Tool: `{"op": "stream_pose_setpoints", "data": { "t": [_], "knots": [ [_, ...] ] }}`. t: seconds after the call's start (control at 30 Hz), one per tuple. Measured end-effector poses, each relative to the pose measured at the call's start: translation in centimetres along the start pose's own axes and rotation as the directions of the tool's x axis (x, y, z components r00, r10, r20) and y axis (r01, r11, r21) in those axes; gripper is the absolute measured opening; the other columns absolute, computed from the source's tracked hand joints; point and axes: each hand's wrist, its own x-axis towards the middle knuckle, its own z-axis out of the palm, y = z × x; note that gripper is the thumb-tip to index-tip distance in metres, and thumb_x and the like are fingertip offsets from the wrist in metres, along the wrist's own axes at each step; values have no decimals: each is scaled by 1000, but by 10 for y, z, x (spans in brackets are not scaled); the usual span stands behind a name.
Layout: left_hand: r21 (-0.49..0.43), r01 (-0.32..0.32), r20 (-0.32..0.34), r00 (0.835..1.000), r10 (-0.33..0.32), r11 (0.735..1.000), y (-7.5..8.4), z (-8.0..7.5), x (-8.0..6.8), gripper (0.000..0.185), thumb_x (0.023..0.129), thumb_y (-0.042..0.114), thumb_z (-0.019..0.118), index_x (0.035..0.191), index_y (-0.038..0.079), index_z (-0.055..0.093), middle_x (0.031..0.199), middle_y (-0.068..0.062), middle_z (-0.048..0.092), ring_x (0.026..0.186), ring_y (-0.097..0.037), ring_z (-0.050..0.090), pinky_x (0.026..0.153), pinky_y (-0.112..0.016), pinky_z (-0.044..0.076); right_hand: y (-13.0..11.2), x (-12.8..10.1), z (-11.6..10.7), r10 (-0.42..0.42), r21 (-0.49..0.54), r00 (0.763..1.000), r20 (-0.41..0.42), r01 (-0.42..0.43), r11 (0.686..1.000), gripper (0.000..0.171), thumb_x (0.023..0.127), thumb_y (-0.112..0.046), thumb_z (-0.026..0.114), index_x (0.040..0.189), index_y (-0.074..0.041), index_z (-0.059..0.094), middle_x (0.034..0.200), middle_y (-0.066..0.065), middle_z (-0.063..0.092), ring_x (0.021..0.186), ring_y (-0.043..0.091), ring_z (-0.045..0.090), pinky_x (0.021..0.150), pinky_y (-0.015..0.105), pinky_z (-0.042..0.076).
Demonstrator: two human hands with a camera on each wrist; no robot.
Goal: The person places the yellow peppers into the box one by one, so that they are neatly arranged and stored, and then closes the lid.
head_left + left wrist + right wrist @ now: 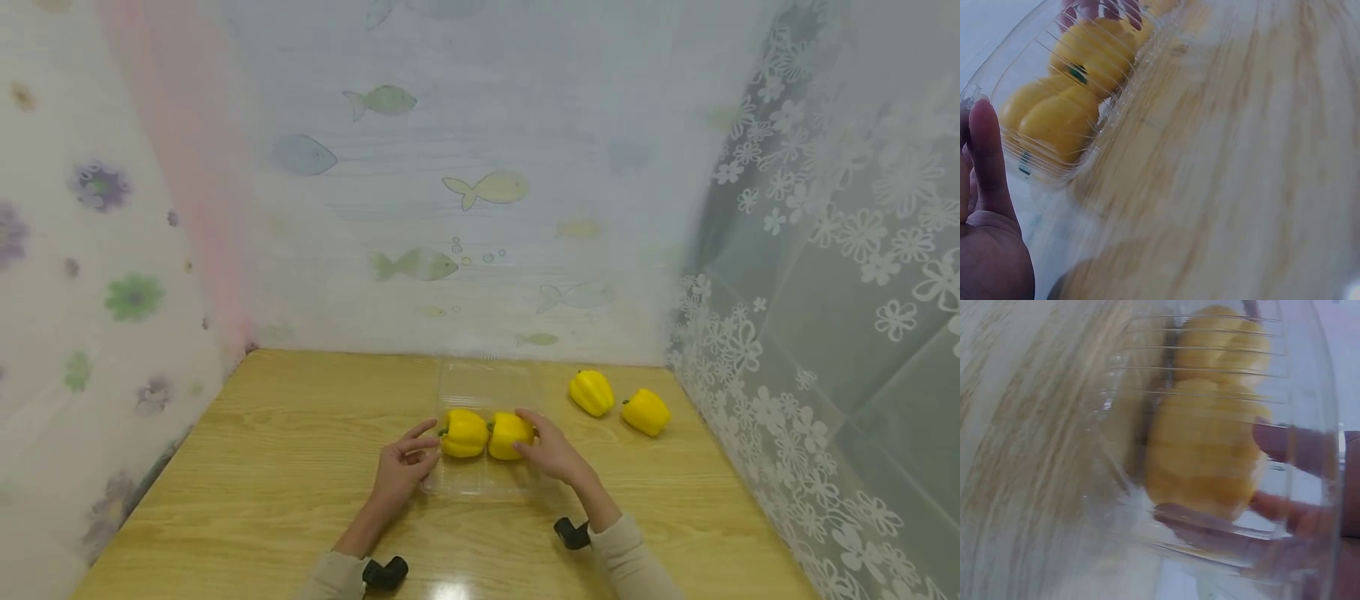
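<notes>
Head view has my two hands at a clear plastic box [468,483] on the wooden tabletop [315,408], its lid [487,383] on the far side. Two yellow peppers sit inside it, side by side. My right hand [553,454] grips the right pepper [508,436], fingers over its far side and thumb on its near side. My left hand [401,471] is at the left edge of the box, its fingers loosely spread beside the left pepper [463,433], whose green stem [443,432] points left towards them. From the left wrist, my thumb [988,150] shows at the corner of the box; I cannot tell how firmly it presses there. From the right wrist, my fingers [1210,528] appear through the clear wall, around the end of the pepper, a little blurred. On the tabletop, right of the box and farther away, lie two more peppers: the far pepper [592,393] and, to its right and slightly nearer, the outer pepper [646,412], just apart. Behind everything hangs a pale cloth [450,208] printed with fish.
</notes>
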Motion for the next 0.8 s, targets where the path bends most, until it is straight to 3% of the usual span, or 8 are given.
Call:
{"op": "stream_pose_setpoints", "data": {
  "t": [0.27,0.43,0.63,0.8],
  "knots": [
    [-31,10,-5,1000,-10,999,3,2,0,27,90,-2,74,113,-17,69,152,-23,48,50,-7,52,45,-19,48,-7,-11,-10,64,23,998,27,-65,998,67,99,-17,68,155,3,36,159,29,35,141,51,38,109,62,41],
    [-27,12,-7,1000,-12,1000,3,2,1,26,90,-3,74,112,-16,69,151,-23,48,49,-7,52,45,-19,48,-5,-17,-19,18,78,1000,-6,-18,997,64,101,-16,65,156,1,35,161,27,32,142,50,37,106,59,46],
    [-19,11,-13,1000,-11,1000,1,2,1,25,90,-3,74,111,-15,70,150,-23,50,51,-7,52,46,-19,48,0,-19,-30,-29,193,987,-158,60,979,53,103,-12,60,151,1,42,151,27,44,134,46,50,100,50,53],
    [-12,8,-22,1000,-9,1000,1,2,1,24,89,-4,74,110,-15,71,149,-22,51,52,-7,53,46,-19,48,9,-17,-33,-24,285,957,-291,111,952,43,103,-8,59,144,1,51,140,25,55,126,42,57,94,30,56]
  ]
}}
